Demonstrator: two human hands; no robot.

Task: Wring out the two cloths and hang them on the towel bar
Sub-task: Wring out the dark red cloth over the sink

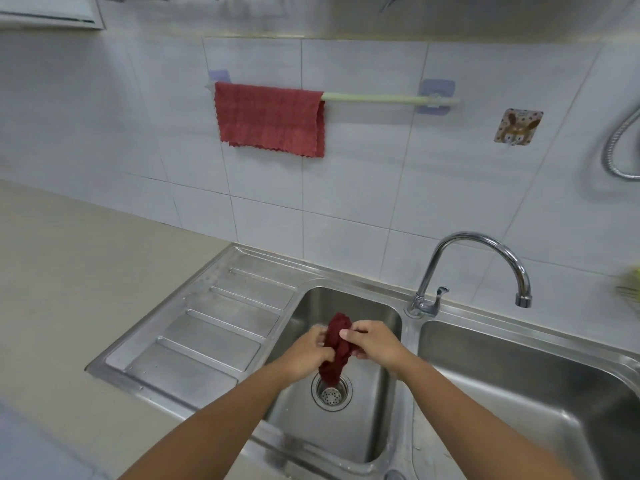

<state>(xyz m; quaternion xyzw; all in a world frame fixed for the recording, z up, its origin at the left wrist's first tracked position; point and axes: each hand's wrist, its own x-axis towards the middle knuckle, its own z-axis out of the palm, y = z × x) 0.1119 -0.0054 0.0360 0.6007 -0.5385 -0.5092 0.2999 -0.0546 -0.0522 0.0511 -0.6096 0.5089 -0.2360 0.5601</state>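
A dark red wet cloth (336, 348) is bunched and twisted between both my hands above the small left sink basin (377, 420). My left hand (308, 355) grips its lower left side and my right hand (372, 342) grips its right side; the cloth's tail hangs down toward the drain (331, 393). A second, lighter red cloth (270, 119) hangs spread over the left half of the pale green towel bar (384, 98) on the tiled wall. The bar's right half is bare.
A chrome faucet (485, 261) arches over the divide between the two basins. The larger right basin (519, 386) lies to the right, a ribbed steel drainboard (207, 327) and beige counter (69, 278) to the left. A wall hook (517, 126) and metal hose (620, 143) sit at right.
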